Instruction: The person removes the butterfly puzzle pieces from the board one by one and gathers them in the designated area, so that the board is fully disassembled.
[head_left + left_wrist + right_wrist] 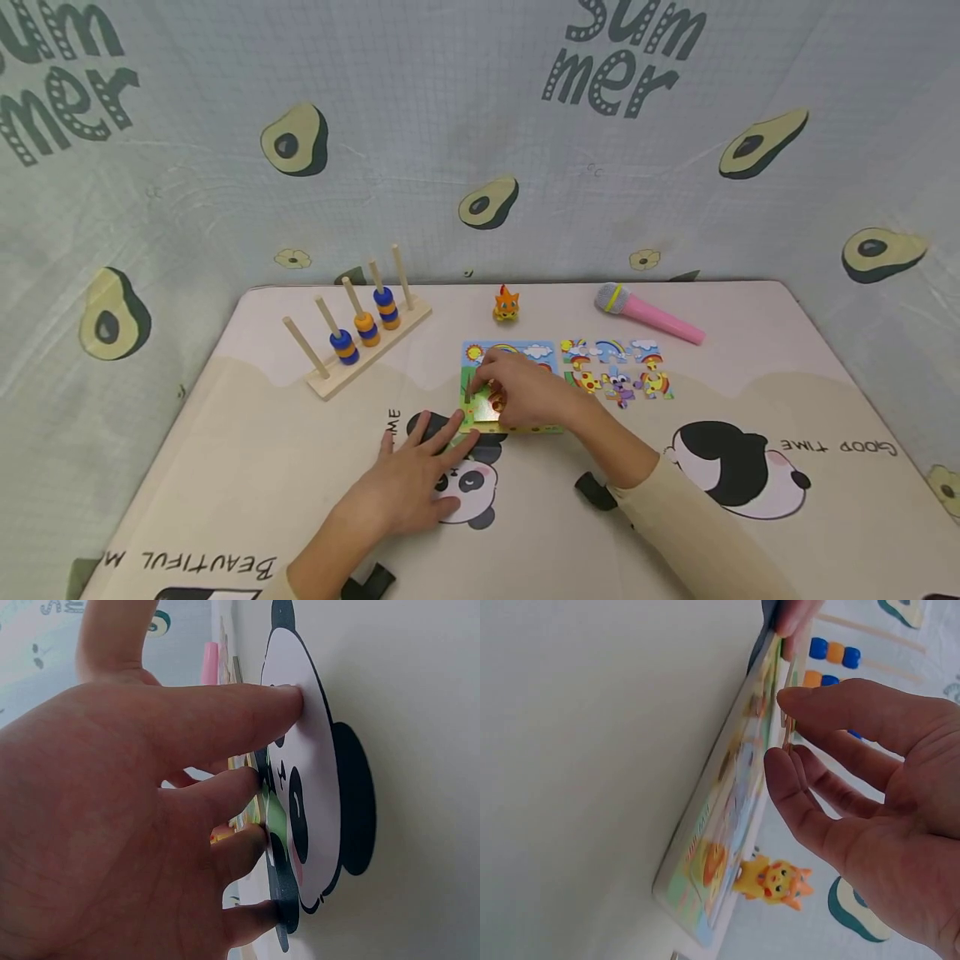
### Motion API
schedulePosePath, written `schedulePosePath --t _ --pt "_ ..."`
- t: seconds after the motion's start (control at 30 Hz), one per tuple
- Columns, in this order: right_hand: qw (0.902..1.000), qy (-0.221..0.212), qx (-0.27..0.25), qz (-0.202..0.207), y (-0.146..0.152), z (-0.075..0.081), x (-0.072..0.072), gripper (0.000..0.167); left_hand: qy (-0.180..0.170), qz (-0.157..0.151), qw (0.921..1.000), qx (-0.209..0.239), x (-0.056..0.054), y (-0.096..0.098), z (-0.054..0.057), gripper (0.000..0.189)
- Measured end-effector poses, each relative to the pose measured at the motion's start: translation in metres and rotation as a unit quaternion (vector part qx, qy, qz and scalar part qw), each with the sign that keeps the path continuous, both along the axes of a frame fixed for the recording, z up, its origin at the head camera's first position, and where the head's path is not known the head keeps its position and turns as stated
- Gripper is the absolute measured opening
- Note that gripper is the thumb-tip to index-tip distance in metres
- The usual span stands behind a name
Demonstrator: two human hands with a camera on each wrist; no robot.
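My right hand is over a colourful puzzle board and hides much of its picture. Between thumb and fingers it pinches a thin puzzle piece, seen nearly edge-on in the right wrist view. My left hand rests palm down with spread fingers on the tablecloth's panda print, its fingertips right at the board's near edge. To the board's right lie several loose puzzle pieces in two rows.
At the back left stands a wooden peg rack with blue and orange beads. A small orange toy figure sits behind the board. Back right lies a pink toy microphone. An avocado-print sheet hangs behind the table.
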State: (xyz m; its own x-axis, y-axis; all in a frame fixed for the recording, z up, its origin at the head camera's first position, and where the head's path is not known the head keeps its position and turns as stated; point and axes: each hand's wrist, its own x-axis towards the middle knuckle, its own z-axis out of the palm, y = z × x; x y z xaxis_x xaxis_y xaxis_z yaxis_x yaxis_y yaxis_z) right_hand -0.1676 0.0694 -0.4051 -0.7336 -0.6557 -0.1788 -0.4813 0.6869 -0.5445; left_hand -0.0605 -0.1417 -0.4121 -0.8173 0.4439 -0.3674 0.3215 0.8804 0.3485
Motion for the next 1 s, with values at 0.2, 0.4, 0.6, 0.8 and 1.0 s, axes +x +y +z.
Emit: schedulePosePath --t 0.2,0.4,0.6,0.8,1.0 --pt "1.0000 0.003 -0.004 -0.004 0.011 0.005 0.001 0.051 0.001 0.001 1.0000 0.000 -0.001 0.000 0.000 0.078" --pt "0.9998 0.004 -0.002 -0.017 0.028 0.008 0.005 0.051 0.000 0.000 1.0000 0.005 -0.001 0.000 0.000 0.078" --pt "0.9995 0.015 -0.001 -0.029 0.048 0.009 0.013 0.048 0.001 0.002 1.0000 0.005 0.000 0.000 -0.001 0.079" --pt "0.9988 0.010 -0.008 -0.047 0.069 0.007 0.021 0.051 0.000 0.003 1.0000 0.006 0.002 0.000 -0.001 0.079" --pt "0.9981 0.006 -0.016 -0.059 0.087 0.005 0.024 0.052 0.008 0.003 1.0000 0.002 0.001 0.001 -0.001 0.079"
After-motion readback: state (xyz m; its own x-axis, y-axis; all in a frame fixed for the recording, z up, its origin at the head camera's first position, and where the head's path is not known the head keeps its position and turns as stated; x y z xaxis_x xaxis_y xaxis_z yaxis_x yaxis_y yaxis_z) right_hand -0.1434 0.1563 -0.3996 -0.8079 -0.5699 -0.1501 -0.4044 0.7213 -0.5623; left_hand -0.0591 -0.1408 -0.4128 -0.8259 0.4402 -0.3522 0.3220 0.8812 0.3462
